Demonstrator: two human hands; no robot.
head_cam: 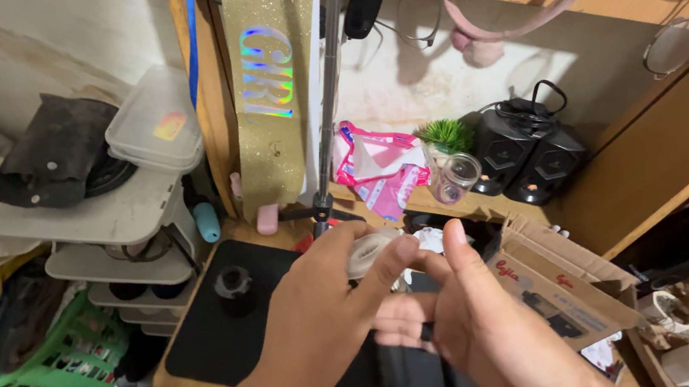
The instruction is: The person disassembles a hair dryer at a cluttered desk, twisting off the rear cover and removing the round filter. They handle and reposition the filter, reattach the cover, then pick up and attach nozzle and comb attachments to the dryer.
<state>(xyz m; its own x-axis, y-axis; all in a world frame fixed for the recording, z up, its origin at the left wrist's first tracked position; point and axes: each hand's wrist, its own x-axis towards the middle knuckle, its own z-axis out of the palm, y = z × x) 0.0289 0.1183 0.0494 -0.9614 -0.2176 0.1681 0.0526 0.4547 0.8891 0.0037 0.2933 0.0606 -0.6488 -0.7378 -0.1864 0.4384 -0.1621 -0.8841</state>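
Observation:
My left hand (324, 302) holds a small translucent white roll (368, 254), like a reel of tape, between thumb and fingers above the black mat (214, 342). My right hand (483, 336) is close against it, fingers curled around a small dark object (428, 332) that is mostly hidden in the palm. Both hands meet over the middle of the desk. A short black cylinder (234, 286) stands on the mat just left of my left hand.
An open cardboard box (560, 289) lies at the right. Two black speakers (527, 157), a glass jar (454, 178) and a pink packet (381, 172) sit on the back shelf. A metal pole (328, 89) rises behind the hands. Stacked plastic trays (127, 196) stand at left.

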